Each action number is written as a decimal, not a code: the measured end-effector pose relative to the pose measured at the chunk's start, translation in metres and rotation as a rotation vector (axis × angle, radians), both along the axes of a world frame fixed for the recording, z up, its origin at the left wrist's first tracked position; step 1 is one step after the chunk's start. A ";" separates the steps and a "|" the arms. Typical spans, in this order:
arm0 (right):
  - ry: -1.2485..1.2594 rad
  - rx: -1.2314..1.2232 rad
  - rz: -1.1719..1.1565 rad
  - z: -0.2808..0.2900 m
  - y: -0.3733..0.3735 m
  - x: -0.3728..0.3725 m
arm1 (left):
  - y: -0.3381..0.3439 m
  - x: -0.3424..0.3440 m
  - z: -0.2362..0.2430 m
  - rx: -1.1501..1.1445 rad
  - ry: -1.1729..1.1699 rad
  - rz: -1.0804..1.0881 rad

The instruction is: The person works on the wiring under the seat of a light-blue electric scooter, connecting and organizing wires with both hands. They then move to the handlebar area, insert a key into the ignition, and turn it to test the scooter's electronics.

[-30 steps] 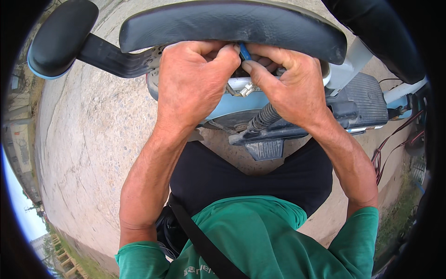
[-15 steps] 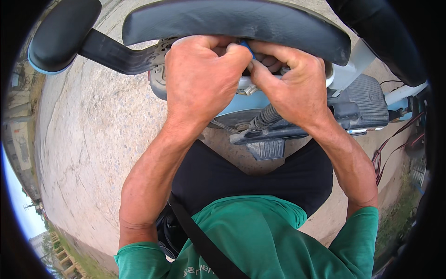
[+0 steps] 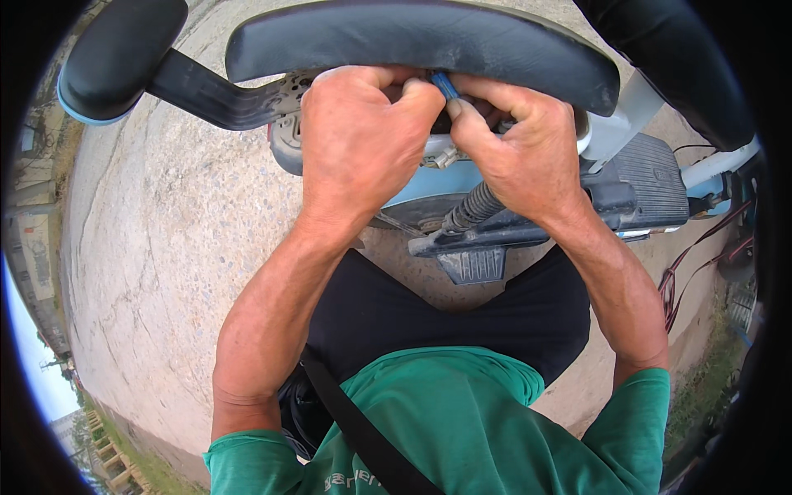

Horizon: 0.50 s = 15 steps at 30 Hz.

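Under the long black padded seat [image 3: 421, 37] of a scooter, a small blue piece [image 3: 442, 82] shows between my hands. My right hand [image 3: 520, 148] grips it, thumb against its lower end and fingers curled behind. My left hand [image 3: 363, 140] is closed beside it at the seat's underside; whatever its fingertips hold is hidden. Just below my fingers are a pale plastic connector [image 3: 445, 156] and part of the scooter's light blue body [image 3: 425, 183].
A black arm pad [image 3: 115, 58] on a curved bracket juts out left. Lower right are a ribbed footboard [image 3: 648, 173], a corrugated black hose [image 3: 470, 210] and red-and-black cables [image 3: 681, 272]. A black padded part [image 3: 664, 54] overhangs at top right. Pale concrete ground [image 3: 165, 231] surrounds the scooter.
My left hand has shifted a little to the right and up. The blue piece has moved slightly right and is partly covered by my fingers.
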State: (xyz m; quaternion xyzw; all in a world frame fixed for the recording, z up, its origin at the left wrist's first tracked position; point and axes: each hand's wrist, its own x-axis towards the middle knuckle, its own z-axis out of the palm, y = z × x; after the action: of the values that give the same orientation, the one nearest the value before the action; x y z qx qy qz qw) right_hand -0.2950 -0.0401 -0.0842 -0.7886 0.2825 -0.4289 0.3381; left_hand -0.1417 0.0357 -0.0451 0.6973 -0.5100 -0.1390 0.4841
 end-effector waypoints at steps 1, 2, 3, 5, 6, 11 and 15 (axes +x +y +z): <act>0.015 0.001 0.009 0.001 0.000 -0.001 | 0.001 0.000 0.000 -0.003 0.020 -0.005; 0.030 0.003 0.019 0.002 0.000 -0.002 | 0.001 0.001 0.000 -0.006 0.040 -0.010; 0.046 0.005 0.029 0.003 -0.001 -0.003 | 0.001 0.002 0.000 -0.008 0.028 -0.017; 0.064 -0.046 0.049 0.004 -0.004 -0.006 | 0.000 0.004 -0.001 -0.011 0.002 -0.030; 0.074 -0.071 0.059 0.004 -0.005 -0.008 | 0.001 0.004 -0.001 -0.008 0.019 -0.027; 0.096 -0.049 0.040 0.003 -0.003 -0.008 | 0.002 0.004 -0.003 -0.005 0.060 -0.045; 0.199 -0.084 0.048 0.008 -0.002 -0.010 | 0.003 0.007 -0.003 -0.013 0.048 -0.067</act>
State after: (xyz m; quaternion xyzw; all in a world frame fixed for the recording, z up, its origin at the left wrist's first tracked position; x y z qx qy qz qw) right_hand -0.3045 -0.0417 -0.0763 -0.8473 0.2774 -0.3517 0.2854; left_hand -0.1350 0.0387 -0.0482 0.6731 -0.5222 -0.1684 0.4958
